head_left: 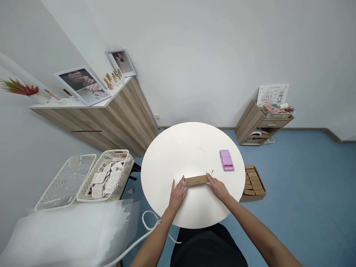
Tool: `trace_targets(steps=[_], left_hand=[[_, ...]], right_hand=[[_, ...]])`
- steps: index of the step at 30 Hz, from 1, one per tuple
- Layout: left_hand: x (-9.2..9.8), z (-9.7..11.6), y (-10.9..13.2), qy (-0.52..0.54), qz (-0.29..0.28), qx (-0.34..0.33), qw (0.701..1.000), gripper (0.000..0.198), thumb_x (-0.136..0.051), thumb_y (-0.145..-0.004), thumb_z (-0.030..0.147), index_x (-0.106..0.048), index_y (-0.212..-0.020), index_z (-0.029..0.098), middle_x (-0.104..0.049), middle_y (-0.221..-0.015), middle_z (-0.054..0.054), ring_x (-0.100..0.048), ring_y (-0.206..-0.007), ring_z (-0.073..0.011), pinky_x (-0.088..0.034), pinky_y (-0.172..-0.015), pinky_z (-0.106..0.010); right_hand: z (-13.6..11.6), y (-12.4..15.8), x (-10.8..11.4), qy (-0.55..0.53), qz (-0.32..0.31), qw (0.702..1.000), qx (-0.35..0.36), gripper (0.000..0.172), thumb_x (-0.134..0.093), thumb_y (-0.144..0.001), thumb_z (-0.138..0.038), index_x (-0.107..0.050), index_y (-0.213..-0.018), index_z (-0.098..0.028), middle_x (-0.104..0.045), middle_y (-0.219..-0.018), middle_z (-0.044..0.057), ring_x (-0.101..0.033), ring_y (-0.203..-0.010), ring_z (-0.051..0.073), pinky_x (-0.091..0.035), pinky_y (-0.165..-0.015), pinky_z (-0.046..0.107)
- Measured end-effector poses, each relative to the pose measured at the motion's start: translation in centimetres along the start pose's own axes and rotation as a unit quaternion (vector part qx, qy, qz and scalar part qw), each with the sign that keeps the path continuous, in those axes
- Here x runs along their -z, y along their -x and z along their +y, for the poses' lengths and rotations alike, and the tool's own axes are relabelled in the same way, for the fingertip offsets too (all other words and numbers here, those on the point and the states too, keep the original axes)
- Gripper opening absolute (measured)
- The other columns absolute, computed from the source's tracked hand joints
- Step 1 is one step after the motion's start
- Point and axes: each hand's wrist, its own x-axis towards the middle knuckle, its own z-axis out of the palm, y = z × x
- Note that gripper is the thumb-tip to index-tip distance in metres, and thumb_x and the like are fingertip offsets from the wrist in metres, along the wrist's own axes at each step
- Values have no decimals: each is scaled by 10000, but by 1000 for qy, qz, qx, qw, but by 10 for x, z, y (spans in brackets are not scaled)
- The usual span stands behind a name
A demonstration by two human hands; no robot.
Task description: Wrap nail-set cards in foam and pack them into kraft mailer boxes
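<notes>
A long, narrow brown cardboard box (197, 180) lies across the near half of the round white table (169, 152). At its left end is my left hand (177, 193), with index finger and thumb against the cardboard and the other fingers stretched out. My right hand (218, 188) grips the opposite end, fingertips on top and thumb at the near side. Just beyond the right hand sits a small dark mark or scrap (212, 171). Farther right on the tabletop lies a pink-purple item (227, 160), blurred into blocks so that its kind cannot be read.
Left of the table are a white basket of cards and packets (107, 178), a clear-bottomed basket or lid (66, 181) and a white cable (150, 228). A carton of small brown boxes (253, 183) stands on the floor at right. Wooden cabinets (130, 118) line the wall.
</notes>
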Motion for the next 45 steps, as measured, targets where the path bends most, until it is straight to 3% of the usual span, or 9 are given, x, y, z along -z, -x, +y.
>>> trace_targets(steps=[5, 8, 12, 19, 23, 27, 34, 39, 45], left_hand=[[14, 4, -36, 4, -60, 21, 998, 488, -529, -874, 207, -491, -1350, 307, -592, -1230, -74, -642, -1031, -237, -533, -887, -393], [27, 5, -49, 17, -65, 1, 998, 454, -561, -841, 180, -548, -1275, 315, -576, -1127, -54, -639, -931, -216, -544, -817, -365], [33, 8, -46, 97, -48, -15, 994, 404, -526, -866, 189, -548, -1251, 311, -543, -1147, -52, -601, -1019, -207, -529, -870, -354], [-1, 61, -48, 252, -121, 18, 960, 293, -549, -888, 302, -567, -1181, 299, -514, -1141, -48, -585, -1041, -189, -562, -891, -362], [-42, 119, -62, 243, -112, -31, 963, 356, -533, -892, 239, -520, -1244, 293, -489, -1212, -60, -551, -1141, -201, -539, -946, -388], [-106, 184, -74, 168, -84, -139, 972, 423, -474, -902, 156, -474, -1305, 282, -480, -1289, -86, -517, -1232, -221, -494, -1010, -410], [-236, 299, -90, 108, -115, -195, 968, 491, -333, -905, 73, -435, -1350, 253, -424, -1425, -107, -454, -1327, -228, -463, -1052, -413], [-291, 344, -80, 87, -146, -86, 982, 638, -374, -868, 92, -255, -1474, 253, -164, -1594, -96, -241, -1451, -261, -391, -1101, -467], [-370, 320, -62, 96, -225, 57, 968, 516, -436, -821, 156, -472, -1334, 206, -397, -1489, -108, -411, -1365, -251, -369, -1119, -452]], right_hand=[[-11, -29, 16, -9, -42, 999, -8, 470, -459, -863, -147, -468, -1323, -241, -523, -1385, 91, -656, -887, 215, -513, -707, 309], [-18, -31, 20, -40, -40, 998, 9, 462, -484, -829, -117, -488, -1270, -254, -591, -1213, 65, -638, -871, 198, -499, -712, 294], [-17, -5, 17, -133, 57, 989, -21, 477, -509, -828, -155, -464, -1288, -271, -574, -1195, 64, -585, -1024, 222, -511, -803, 333], [33, 62, 36, -308, 140, 931, -139, 493, -642, -761, -283, -551, -1245, -272, -572, -1295, 77, -520, -1188, 267, -466, -978, 448], [92, 115, 66, -523, 108, 810, -243, 593, -650, -746, -407, -523, -1309, -268, -523, -1379, 93, -635, -992, 213, -551, -833, 378], [161, 180, 101, -661, 56, 674, -325, 527, -545, -825, -582, -618, -1185, -204, -655, -1186, 118, -689, -815, 195, -573, -771, 365], [275, 277, 137, -676, 42, 610, -411, 419, -731, -720, -551, -627, -892, -183, -700, -873, 67, -689, -745, 179, -558, -763, 322], [337, 287, 110, -687, 117, 537, -475, 374, -809, -644, -431, -557, -805, -207, -711, -842, 52, -702, -757, 186, -548, -841, 357], [398, 225, 20, -672, 243, 456, -530, 496, -860, -502, -361, -515, -837, -241, -704, -745, 0, -704, -693, 187, -571, -786, 345]])
